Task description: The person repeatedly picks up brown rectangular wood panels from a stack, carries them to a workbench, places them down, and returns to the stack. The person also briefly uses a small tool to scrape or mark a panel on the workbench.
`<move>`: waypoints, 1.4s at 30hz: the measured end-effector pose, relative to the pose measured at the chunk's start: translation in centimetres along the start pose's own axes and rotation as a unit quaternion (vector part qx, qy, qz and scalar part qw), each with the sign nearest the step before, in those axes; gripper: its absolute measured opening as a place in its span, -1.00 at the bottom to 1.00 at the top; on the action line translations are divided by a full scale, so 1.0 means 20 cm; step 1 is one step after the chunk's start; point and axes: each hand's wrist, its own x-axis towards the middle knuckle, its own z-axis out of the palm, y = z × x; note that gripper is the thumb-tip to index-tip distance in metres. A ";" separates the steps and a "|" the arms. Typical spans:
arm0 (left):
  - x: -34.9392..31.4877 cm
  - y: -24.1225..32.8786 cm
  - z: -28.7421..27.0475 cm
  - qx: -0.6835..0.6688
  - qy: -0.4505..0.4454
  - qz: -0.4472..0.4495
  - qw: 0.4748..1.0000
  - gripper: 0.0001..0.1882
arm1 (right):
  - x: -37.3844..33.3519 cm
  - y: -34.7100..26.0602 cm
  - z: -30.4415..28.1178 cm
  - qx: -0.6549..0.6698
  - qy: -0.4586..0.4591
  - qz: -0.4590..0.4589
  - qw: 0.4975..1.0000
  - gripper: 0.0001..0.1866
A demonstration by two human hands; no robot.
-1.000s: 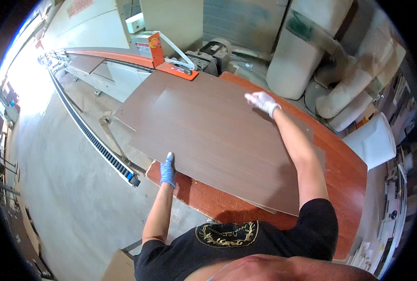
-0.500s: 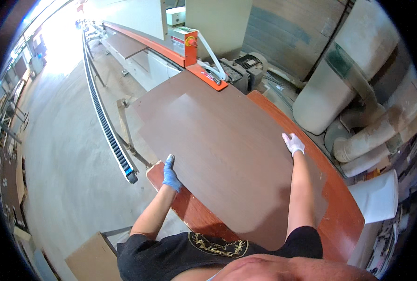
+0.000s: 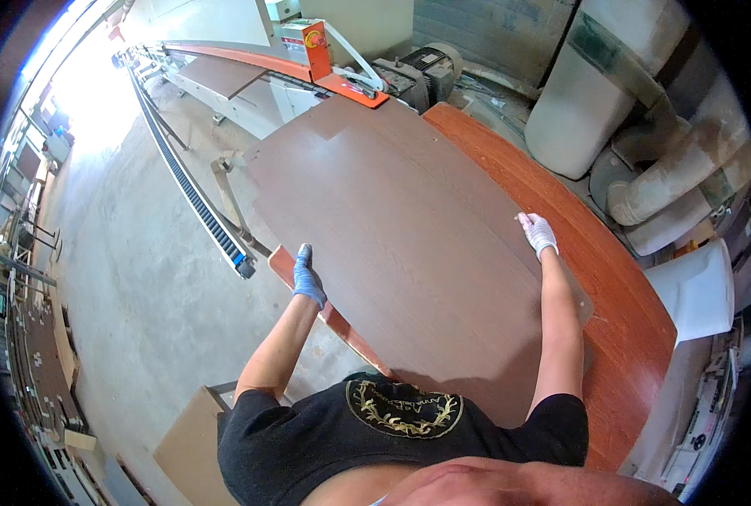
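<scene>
A large flat brown panel (image 3: 409,244) with a wood-like finish lies in front of me on a reddish-brown tabletop (image 3: 620,346). Under it, another brown panel sticks out slightly at the far end and along the right side. My left hand (image 3: 309,278), in a blue glove, is closed at the panel's left edge with the thumb up; its other fingers are mostly hidden. At the right edge my right hand (image 3: 538,234), in a whitish glove, grips the panel with bent fingers.
An orange-edged machine (image 3: 316,52) with a red button stands beyond the panel, a motor (image 3: 430,67) beside it. To the left runs a long roller rail (image 3: 188,181). Thick ducts (image 3: 675,181) and a white bin (image 3: 694,287) stand at right. Another brown board (image 3: 222,76) rests along the machine.
The brown panel has shifted left across the tabletop, baring more red surface on the right and less on the left. Both hands moved with it, and my right fingers have curled in.
</scene>
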 end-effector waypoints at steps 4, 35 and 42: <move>-0.20 -0.17 0.10 -0.022 -0.014 -0.027 0.999 -0.12 | -0.15 0.28 -0.07 -0.009 0.022 0.022 0.999 -0.56; -1.14 -1.47 -0.30 0.002 0.067 -0.052 0.996 0.14 | -1.52 1.35 -0.40 -0.220 0.266 -0.037 0.938 -0.70; -0.98 -0.93 -0.38 0.206 0.138 0.410 0.878 -0.15 | -1.64 1.15 -0.29 -0.152 0.368 -0.071 0.915 -0.72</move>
